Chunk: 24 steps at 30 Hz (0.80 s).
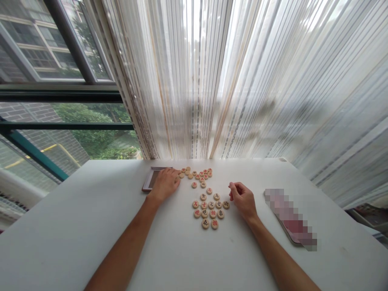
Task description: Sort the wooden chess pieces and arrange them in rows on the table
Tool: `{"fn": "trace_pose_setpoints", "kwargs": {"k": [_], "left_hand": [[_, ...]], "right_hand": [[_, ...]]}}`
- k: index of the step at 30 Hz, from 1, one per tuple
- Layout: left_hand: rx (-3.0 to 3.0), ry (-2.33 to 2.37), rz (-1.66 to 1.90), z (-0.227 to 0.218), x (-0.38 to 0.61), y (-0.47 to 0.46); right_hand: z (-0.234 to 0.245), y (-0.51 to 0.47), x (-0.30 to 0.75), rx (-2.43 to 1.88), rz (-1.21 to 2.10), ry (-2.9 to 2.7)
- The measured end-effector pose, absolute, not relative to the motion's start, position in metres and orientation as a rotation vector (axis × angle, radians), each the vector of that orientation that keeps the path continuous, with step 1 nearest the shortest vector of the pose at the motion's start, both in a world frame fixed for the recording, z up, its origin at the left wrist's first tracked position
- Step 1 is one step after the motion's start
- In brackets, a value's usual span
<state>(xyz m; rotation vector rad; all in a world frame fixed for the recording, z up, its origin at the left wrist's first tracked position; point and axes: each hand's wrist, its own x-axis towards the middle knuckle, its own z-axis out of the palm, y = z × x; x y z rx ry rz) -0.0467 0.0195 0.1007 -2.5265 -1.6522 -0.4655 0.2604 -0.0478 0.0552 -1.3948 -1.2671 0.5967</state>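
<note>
Round wooden Chinese chess pieces [211, 205] lie on the white table, with red or black characters on their upward faces. Several form rough rows in the middle; others cluster farther back, some of them blank side up. My left hand [165, 182] rests over the right part of a shallow open box [148, 180]. Its fingers stretch toward the blank-side-up pieces [182, 176] and touch or nearly touch the closest one. To the right of the rows, my right hand [243, 198] is closed, thumb and forefinger together. Whether anything is inside its curled fingers is hidden.
A long flat object [291, 220], blurred by pixels, lies on the right of the white table [91, 226]. String curtains [194, 81] hang behind the far edge. At the left is a window [66, 93] with a dark frame.
</note>
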Motion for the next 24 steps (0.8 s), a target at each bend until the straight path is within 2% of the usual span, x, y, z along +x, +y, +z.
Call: {"fn": "trace_pose_setpoints", "kwargs": {"k": [13, 24], "left_hand": [[-2.683, -1.417, -0.366, 0.07, -0.017, 0.015], [-2.599, -1.441, -0.452, 0.082, -0.016, 0.012]], "right_hand": [[0.053, -0.046, 0.261, -1.402, 0.595, -1.273], [0.054, -0.047, 0.261, -1.395, 0.6, -1.283]]}}
